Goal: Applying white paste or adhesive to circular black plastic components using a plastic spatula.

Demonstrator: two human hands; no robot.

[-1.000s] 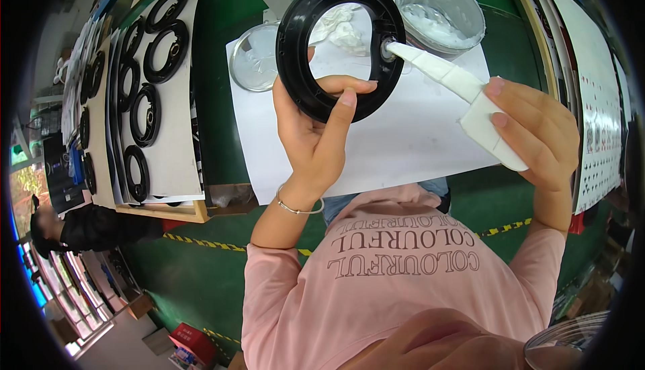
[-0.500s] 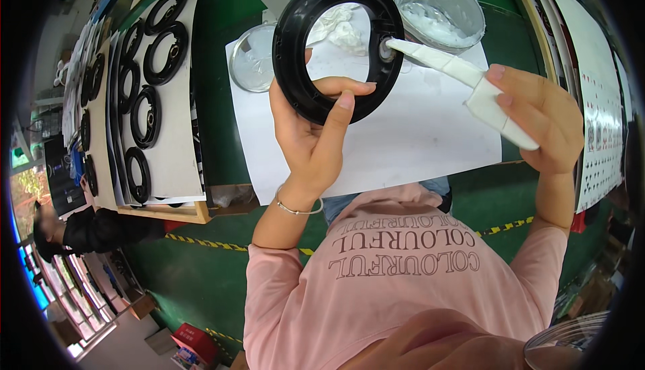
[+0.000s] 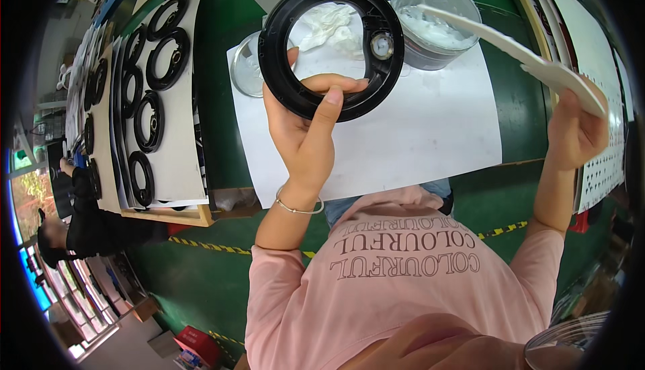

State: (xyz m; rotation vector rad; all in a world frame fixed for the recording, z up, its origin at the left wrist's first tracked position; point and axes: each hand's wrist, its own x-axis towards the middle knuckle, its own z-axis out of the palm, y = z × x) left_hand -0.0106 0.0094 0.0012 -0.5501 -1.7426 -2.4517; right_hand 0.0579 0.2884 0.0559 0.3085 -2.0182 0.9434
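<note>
My left hand [image 3: 310,125] is closed round the lower rim of a black plastic ring [image 3: 282,81], its thumb in front and fingers through the opening. A round socket [image 3: 381,45] on the ring's right side has a whitish, shiny inside. My right hand [image 3: 578,128] grips the broad end of a white, spatula-like stick [image 3: 514,49], which looks wrapped in white tape. The stick's narrow tip is above a clear round tub [image 3: 440,61] holding white paste [image 3: 437,29]. I cannot tell whether the tip touches the paste.
White paper [image 3: 430,121] covers the green table. On it lie crumpled tissue [image 3: 329,31] and a clear round lid [image 3: 247,68]. At left, a board [image 3: 181,115] carries several black rings [image 3: 149,123]; more stacked boards [image 3: 537,21] stand at right. A person in black [image 3: 101,225] is far left.
My right hand has moved right and slightly down, taking the stick's tip away from the ring's socket and over the tub. The ring has shifted slightly left and turned more face-on.
</note>
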